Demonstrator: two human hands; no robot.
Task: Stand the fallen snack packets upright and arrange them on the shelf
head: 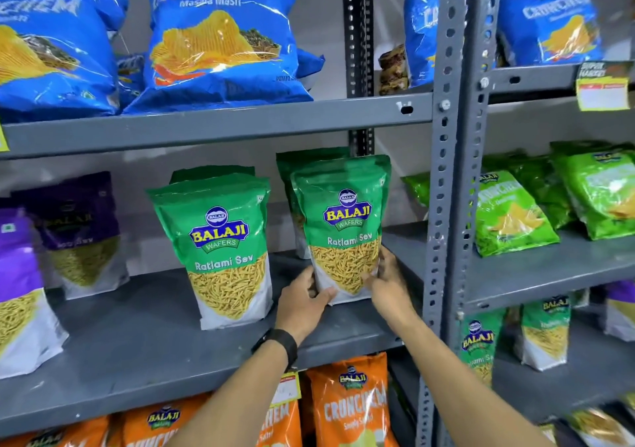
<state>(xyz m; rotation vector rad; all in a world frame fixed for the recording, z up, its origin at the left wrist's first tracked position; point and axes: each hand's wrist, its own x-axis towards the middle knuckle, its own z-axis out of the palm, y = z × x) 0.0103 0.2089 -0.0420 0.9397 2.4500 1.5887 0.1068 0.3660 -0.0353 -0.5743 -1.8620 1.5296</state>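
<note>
Ratlami Sev packet (343, 230), the green one on the right, is sitting upright on the middle shelf (144, 336) with both hands cupping its base. The left hand (304, 297) is wrapping the lower left corner, thumb lying across the white front, and the right hand (386, 280) is pressing its fingers against the lower right edge. So both are closed on the pouch, not spread wide.

Looks to me like the squaring-up step: the pouch is already standing and is being nudged into line. Another green packet (309, 168) is standing right behind it, touching or nearly so, I can't tell which. The twin packet (225, 250) to its left is closer to the shelf lip and tilting a bit to one side.

If I were doing this, I'd be keeping the grip low like that, since these stand-up pouches are top-heavy-ish and tip if you shove them up high. I'd be flattening the bottom gusset against the shelf before letting go, then easing both hands off together. Watching the upright post (443, 206) just to the right too, because the right hand is working close to it. Purple packets (80, 230) further left are well apart, so there's room.
</note>
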